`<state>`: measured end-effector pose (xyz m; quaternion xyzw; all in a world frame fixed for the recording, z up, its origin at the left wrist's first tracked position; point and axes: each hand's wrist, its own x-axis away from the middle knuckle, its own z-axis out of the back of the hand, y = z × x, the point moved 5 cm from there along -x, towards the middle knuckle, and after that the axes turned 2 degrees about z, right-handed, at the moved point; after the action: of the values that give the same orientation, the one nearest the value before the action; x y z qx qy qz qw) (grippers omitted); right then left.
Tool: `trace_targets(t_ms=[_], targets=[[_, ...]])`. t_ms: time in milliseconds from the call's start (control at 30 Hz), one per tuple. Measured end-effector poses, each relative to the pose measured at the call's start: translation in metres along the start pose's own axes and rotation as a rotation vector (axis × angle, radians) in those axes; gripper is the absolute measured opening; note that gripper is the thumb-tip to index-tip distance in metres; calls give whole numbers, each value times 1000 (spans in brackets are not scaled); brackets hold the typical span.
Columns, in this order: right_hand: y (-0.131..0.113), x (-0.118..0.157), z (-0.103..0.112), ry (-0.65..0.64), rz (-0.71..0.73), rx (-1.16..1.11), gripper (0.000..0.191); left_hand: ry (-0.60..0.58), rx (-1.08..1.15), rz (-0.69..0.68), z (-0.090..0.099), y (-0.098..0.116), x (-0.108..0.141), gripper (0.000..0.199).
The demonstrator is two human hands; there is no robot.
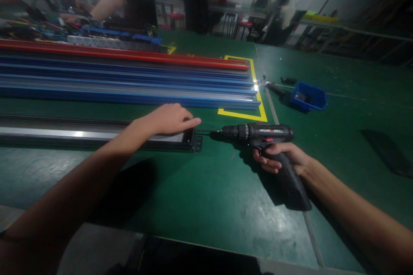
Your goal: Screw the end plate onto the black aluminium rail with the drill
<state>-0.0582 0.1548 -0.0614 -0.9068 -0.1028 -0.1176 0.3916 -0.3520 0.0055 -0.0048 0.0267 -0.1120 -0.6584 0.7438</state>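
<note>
two hands: the left hand (167, 118) lies palm down over the right end of the black channel (64, 131), loosely open, thumb out; what its hidden fingers hold, i cannot tell. the right hand (279, 159) is wrapped round the drill's grip; whether the trigger is pressed, i cannot tell.
black channel: along the left part of the green bench (226, 215), roughly parallel to the near edge, with a slotted tab (199, 143) projecting at its right end.
cordless drill: the cordless drill (267, 132) lies on its side in the hand, its long bit (208, 131) pointing left at the end plate (194, 139); contact is too fine to tell.
bit at end plate: the step looks like fastening the channel's end, at lining-up or driving.
steadying palm: the next move seems to call for a still channel, a straight bit and even pressure.
coloured channels: red channels (129, 55) and blue channels (129, 84) run behind, toward the bench's far edge, their right ends within yellow tape (241, 115).
blue bin: the blue bin (318, 98) sits beyond the drill, toward the far right corner.
</note>
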Motion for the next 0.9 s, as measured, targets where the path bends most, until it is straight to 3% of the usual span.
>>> trace_targets(t_ms=[900], targets=[[1, 2, 5, 25, -14, 10, 19, 8, 5, -12, 0, 1, 1, 67]])
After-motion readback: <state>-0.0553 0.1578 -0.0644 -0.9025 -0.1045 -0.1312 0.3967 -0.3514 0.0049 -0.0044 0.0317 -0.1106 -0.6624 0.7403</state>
